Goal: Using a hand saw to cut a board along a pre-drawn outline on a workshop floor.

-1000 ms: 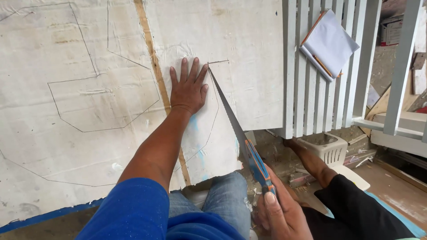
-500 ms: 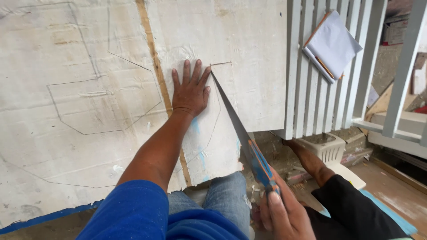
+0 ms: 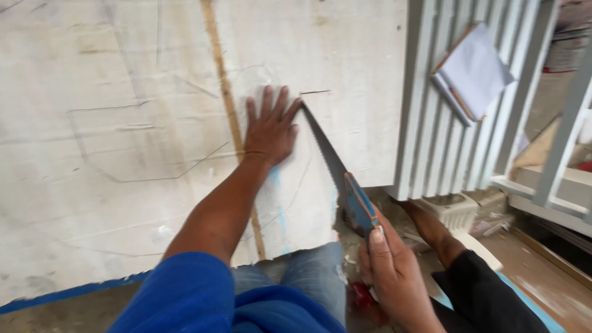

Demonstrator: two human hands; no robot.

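Note:
My left hand (image 3: 270, 128) lies flat with fingers spread on a large white board (image 3: 123, 123), just left of a cut line. My right hand (image 3: 394, 277) grips the blue and orange handle of a hand saw (image 3: 336, 169). The saw's toothed blade runs up and left into the board's cut, its tip next to my left fingertips. Pencil outlines and a tan strip mark the board. My knee in blue jeans (image 3: 314, 277) sits under the board's lower edge.
A white slatted frame (image 3: 450, 105) stands right of the board with a notebook and pencil (image 3: 472, 71) resting on it. A white plastic crate (image 3: 453, 209) and another person's dark-sleeved arm (image 3: 468, 271) lie at lower right.
The saw blade has moved a little down and back toward me. The view has shifted slightly; my left hand stays pressed on the board.

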